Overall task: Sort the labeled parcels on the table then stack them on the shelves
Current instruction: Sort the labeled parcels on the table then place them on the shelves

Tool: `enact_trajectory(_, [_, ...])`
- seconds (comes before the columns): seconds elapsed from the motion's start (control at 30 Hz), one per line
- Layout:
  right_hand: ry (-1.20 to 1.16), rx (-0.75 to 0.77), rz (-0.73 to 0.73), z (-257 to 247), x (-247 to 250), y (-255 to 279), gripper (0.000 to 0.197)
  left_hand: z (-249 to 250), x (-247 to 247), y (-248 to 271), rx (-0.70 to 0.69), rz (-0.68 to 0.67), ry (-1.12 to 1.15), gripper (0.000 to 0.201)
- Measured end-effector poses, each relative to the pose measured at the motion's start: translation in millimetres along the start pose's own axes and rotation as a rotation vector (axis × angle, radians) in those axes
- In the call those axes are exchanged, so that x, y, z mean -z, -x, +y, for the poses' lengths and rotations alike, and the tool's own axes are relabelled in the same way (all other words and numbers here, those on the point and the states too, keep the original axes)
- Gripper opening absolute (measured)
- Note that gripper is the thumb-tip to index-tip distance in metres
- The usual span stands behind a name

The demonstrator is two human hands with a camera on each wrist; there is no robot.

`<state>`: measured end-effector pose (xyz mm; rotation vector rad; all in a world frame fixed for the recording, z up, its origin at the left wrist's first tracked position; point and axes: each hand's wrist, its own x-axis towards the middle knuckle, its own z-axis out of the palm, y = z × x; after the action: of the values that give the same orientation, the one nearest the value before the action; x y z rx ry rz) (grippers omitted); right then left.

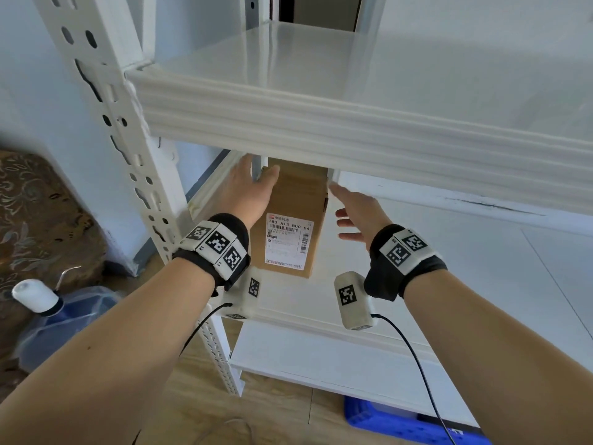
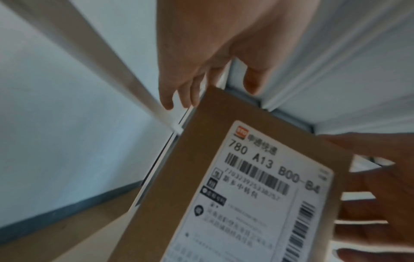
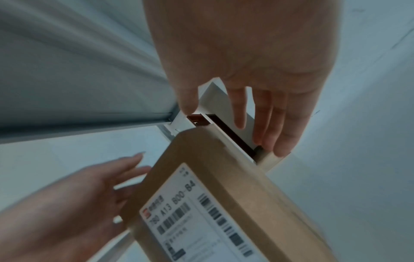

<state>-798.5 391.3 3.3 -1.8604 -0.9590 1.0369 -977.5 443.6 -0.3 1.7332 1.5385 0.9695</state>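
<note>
The brown cardboard parcel (image 1: pixel 290 216) lies flat on the middle shelf (image 1: pixel 417 252) of the white rack, near its left end, its white shipping label (image 1: pixel 288 240) facing up toward the near edge; its far end runs under the upper shelf (image 1: pixel 321 123); the left hand (image 1: pixel 248 187) reaches in along the parcel's left side, fingers straight and released, thumb over the far left corner, though whether it touches the cardboard cannot be told; the right hand (image 1: pixel 361 213) is held just right of the parcel, palm turned toward it, fingers spread and loose, grasping nothing, a gap showing between them and the box; both forearms stretch forward from the near side, wrists level with the shelf edge.
</note>
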Motion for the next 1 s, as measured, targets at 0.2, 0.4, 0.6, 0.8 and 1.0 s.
enact_trajectory(0.2, [0.352,0.113,0.191,34.2,22.4,5.4,0.046,24.6,-14.0,31.9,-0.367,-0.006,-0.234,0.045])
enact_trajectory(0.4, [0.557,0.071,0.254,75.7,47.4,27.7,0.052,42.7,-65.0,60.0,-0.632,-0.224,-0.339,0.048])
enact_trajectory(0.6, [0.69,-0.089,0.311,124.6,102.9,62.0,0.057,64.8,-134.3,100.8,-0.766,-0.364,-0.471,0.051])
enact_trajectory(0.8, [0.679,-0.212,0.411,167.5,169.7,110.7,0.057,98.1,-188.5,150.9,-0.716,-0.601,-0.519,0.059])
enact_trajectory(1.0, [0.57,-0.26,0.489,215.9,238.6,166.4,0.058,130.9,-246.6,217.1,-0.714,-0.76,-0.618,0.064])
